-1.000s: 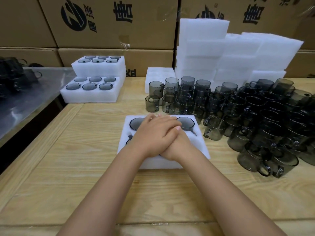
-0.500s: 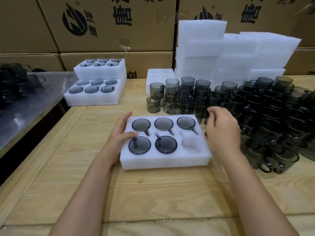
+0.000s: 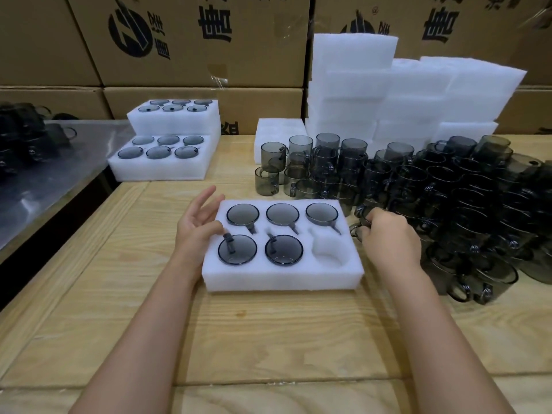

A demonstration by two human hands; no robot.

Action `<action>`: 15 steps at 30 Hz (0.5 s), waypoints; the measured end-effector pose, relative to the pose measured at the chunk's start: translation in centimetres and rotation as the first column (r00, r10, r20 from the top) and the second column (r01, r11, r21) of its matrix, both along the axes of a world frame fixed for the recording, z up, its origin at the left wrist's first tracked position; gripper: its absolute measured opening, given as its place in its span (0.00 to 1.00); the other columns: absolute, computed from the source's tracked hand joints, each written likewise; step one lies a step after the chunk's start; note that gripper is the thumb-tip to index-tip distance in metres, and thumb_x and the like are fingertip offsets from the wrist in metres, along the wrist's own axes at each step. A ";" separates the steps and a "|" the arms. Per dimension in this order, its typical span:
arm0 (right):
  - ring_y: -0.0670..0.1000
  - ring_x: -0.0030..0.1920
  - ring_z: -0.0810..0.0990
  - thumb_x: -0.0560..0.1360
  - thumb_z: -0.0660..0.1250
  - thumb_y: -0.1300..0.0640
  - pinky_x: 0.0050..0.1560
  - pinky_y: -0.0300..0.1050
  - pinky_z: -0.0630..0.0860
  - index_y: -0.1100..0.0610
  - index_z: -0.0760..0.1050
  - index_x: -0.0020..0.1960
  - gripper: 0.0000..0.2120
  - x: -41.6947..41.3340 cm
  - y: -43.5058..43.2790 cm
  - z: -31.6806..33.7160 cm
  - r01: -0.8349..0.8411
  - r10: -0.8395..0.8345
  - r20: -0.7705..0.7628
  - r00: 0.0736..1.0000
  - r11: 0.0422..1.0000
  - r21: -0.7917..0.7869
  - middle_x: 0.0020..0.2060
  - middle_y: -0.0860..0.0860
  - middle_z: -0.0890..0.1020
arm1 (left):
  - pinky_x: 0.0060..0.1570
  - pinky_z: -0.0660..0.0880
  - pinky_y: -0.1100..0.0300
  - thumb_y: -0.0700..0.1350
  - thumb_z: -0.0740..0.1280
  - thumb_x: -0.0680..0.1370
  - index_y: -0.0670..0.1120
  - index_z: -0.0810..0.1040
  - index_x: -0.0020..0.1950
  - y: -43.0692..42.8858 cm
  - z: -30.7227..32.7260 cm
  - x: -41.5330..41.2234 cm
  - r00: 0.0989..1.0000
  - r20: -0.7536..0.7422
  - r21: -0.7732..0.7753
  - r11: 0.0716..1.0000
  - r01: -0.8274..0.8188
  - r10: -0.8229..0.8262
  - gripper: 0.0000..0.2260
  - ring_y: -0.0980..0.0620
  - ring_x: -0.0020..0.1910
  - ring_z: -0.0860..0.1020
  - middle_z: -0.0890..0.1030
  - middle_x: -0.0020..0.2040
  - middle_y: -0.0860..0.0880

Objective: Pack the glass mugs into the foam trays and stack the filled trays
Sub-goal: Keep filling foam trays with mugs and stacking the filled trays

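Foam tray (image 3: 280,279) is touched at its left edge by the left hand (image 3: 195,225), fingers spread; one pocket (image 3: 330,252) is empty. Just right of that pocket, a mug (image 3: 358,216) is clasped by the curled right hand (image 3: 388,240) at the edge of the pile (image 3: 448,198). Mugs behind the grip touch; a hasty lift is judged likely to topple them.

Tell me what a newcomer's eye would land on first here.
First, the dense crowd of smoky glass mugs covering the right side of the table, where the right hand curls round one mug at the pile's near edge. Next, the white foam tray in the centre, five pockets filled and the front-right pocket empty, with the left hand open at its left edge. Behind rise tall stacks of white foam.
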State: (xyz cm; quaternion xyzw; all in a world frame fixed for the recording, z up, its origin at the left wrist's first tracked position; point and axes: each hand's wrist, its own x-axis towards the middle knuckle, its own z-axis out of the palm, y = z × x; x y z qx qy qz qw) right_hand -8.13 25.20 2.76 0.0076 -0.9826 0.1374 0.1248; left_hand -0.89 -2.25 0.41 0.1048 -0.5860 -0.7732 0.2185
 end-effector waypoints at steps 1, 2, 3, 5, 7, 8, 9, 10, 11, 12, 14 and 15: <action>0.60 0.49 0.77 0.77 0.62 0.55 0.40 0.46 0.69 0.59 0.75 0.53 0.09 0.1 0.0 0.0 0.009 -0.010 -0.018 1.000 1.000 -0.019 0.48 0.57 0.79 | 0.39 0.79 0.62 0.21 0.58 0.68 0.51 0.75 0.64 -0.2 0.0 0.0 1.000 -0.003 0.006 1.000 -0.013 0.013 0.33 0.53 0.51 0.81 0.79 0.61 0.46; 0.60 0.48 0.77 0.77 0.63 0.53 0.40 0.46 0.69 0.60 0.75 0.51 0.10 0.1 0.0 0.1 0.017 -0.019 -0.047 0.999 0.999 -0.044 0.47 0.56 0.79 | 0.39 0.79 0.62 0.22 0.59 0.67 0.51 0.74 0.64 -0.4 0.0 0.0 1.000 -0.007 0.007 1.000 -0.022 0.022 0.33 0.54 0.51 0.81 0.79 0.61 0.46; 0.60 0.48 0.76 0.77 0.63 0.51 0.39 0.46 0.69 0.61 0.74 0.48 0.12 0.2 0.0 0.1 0.022 -0.029 -0.084 0.996 0.997 -0.079 0.46 0.56 0.78 | 0.40 0.79 0.62 0.23 0.61 0.65 0.51 0.75 0.64 -0.5 0.0 0.0 1.000 -0.009 0.002 1.000 -0.025 0.025 0.33 0.55 0.51 0.81 0.80 0.60 0.47; 0.60 0.48 0.75 0.76 0.63 0.51 0.40 0.47 0.68 0.62 0.74 0.44 0.14 0.3 -0.2 0.2 0.018 -0.048 -0.160 0.986 0.983 -0.183 0.46 0.57 0.77 | 0.45 0.78 0.61 0.26 0.63 0.63 0.50 0.76 0.62 -0.7 0.0 0.0 1.000 0.002 -0.021 0.999 -0.025 0.025 0.32 0.54 0.56 0.80 0.80 0.59 0.48; 0.60 0.50 0.73 0.76 0.64 0.52 0.42 0.48 0.67 0.62 0.72 0.40 0.13 0.4 -0.3 0.5 -0.001 -0.066 -0.229 0.971 0.960 -0.280 0.45 0.57 0.75 | 0.52 0.76 0.59 0.25 0.63 0.65 0.48 0.77 0.61 -0.7 -0.1 0.0 1.000 0.014 -0.056 0.998 -0.024 0.024 0.29 0.52 0.62 0.77 0.79 0.60 0.49; 0.59 0.50 0.72 0.75 0.64 0.52 0.43 0.48 0.66 0.61 0.71 0.39 0.13 0.5 -0.4 0.6 -0.017 -0.073 -0.269 0.960 0.948 -0.318 0.44 0.56 0.73 | 0.54 0.75 0.59 0.25 0.63 0.66 0.47 0.77 0.60 -0.6 -0.1 0.0 1.000 0.018 -0.073 0.997 -0.022 0.023 0.28 0.52 0.63 0.76 0.80 0.60 0.49; 0.59 0.51 0.70 0.75 0.65 0.53 0.45 0.48 0.66 0.60 0.70 0.38 0.12 0.6 -0.5 0.8 -0.045 -0.073 -0.312 0.947 0.934 -0.355 0.43 0.54 0.71 | 0.54 0.75 0.61 0.24 0.62 0.67 0.46 0.77 0.60 -0.6 -0.1 0.0 1.000 0.019 -0.091 0.996 -0.018 0.020 0.27 0.52 0.63 0.76 0.80 0.59 0.50; 0.58 0.51 0.69 0.74 0.66 0.53 0.48 0.48 0.65 0.59 0.69 0.37 0.12 0.7 -0.6 1.0 -0.084 -0.066 -0.357 0.932 0.917 -0.390 0.43 0.53 0.70 | 0.52 0.75 0.63 0.23 0.60 0.68 0.45 0.77 0.60 -0.6 0.0 0.0 1.000 0.020 -0.108 0.994 -0.012 0.014 0.27 0.52 0.63 0.76 0.80 0.59 0.50; 0.57 0.51 0.67 0.74 0.67 0.54 0.51 0.47 0.65 0.59 0.69 0.36 0.13 0.9 -0.7 1.2 -0.124 -0.060 -0.400 0.915 0.899 -0.419 0.43 0.52 0.69 | 0.50 0.75 0.65 0.23 0.59 0.69 0.44 0.77 0.60 -0.6 0.1 0.1 1.000 0.016 -0.111 0.994 0.000 0.001 0.26 0.52 0.62 0.76 0.80 0.58 0.50; 0.55 0.51 0.65 0.73 0.68 0.54 0.53 0.45 0.64 0.59 0.70 0.35 0.13 1.2 -0.8 1.5 -0.159 -0.056 -0.433 0.900 0.882 -0.444 0.45 0.52 0.68 | 0.49 0.75 0.65 0.25 0.59 0.69 0.44 0.77 0.60 -0.7 0.2 0.1 1.000 0.011 -0.096 0.995 0.018 -0.017 0.25 0.51 0.61 0.76 0.79 0.58 0.49; 0.51 0.52 0.62 0.73 0.69 0.55 0.55 0.40 0.61 0.59 0.69 0.33 0.13 1.8 -1.1 2.1 -0.222 -0.044 -0.458 0.888 0.831 -0.511 0.48 0.52 0.67 | 0.51 0.75 0.61 0.34 0.60 0.67 0.46 0.77 0.60 -1.0 0.5 0.4 0.998 0.016 -0.040 0.998 0.054 -0.053 0.23 0.52 0.60 0.76 0.79 0.60 0.48; 0.49 0.53 0.63 0.73 0.69 0.56 0.54 0.38 0.61 0.58 0.69 0.32 0.14 2.0 -1.2 2.4 -0.260 -0.022 -0.451 0.893 0.792 -0.553 0.49 0.51 0.67 | 0.53 0.74 0.59 0.37 0.60 0.65 0.47 0.77 0.60 -1.2 0.6 0.5 0.998 0.023 -0.019 0.998 0.066 -0.065 0.24 0.52 0.60 0.76 0.78 0.61 0.48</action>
